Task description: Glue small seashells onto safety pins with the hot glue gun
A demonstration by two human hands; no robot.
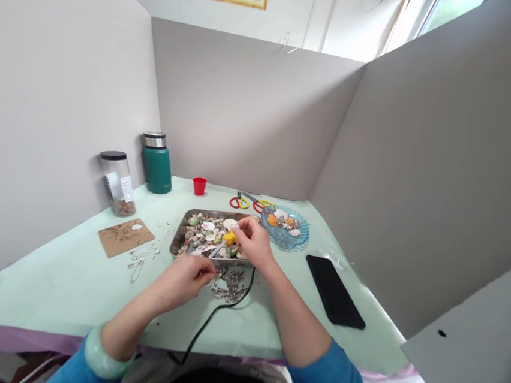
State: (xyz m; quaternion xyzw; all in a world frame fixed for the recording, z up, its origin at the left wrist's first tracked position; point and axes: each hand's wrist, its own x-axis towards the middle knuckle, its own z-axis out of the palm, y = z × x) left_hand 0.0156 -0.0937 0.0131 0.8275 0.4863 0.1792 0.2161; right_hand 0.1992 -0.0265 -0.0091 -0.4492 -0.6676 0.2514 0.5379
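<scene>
There are two hands. The left hand (191, 275) is nearly closed, with its fingertips close together by one heap of little metal bits (230, 286). I can't tell if it holds one. The right hand (254, 239) has its thumb and finger close together too, over one tray (177, 239) full of shells (197, 231), too many to count. One yellow thing (230, 238) is just beside its fingertips.

Right of the right hand are one blue dish (285, 238) with a few shells and one black flat thing (335, 291). Past it are two pairs of scissors (239, 202). Left of the left hand are some big pins (143, 256), one brown card (125, 238) and one jar (118, 184). Farther past it stand one green bottle (157, 167) and one red cup (198, 186). One black cord (211, 318) lies on the bench (69, 294) between the arms.
</scene>
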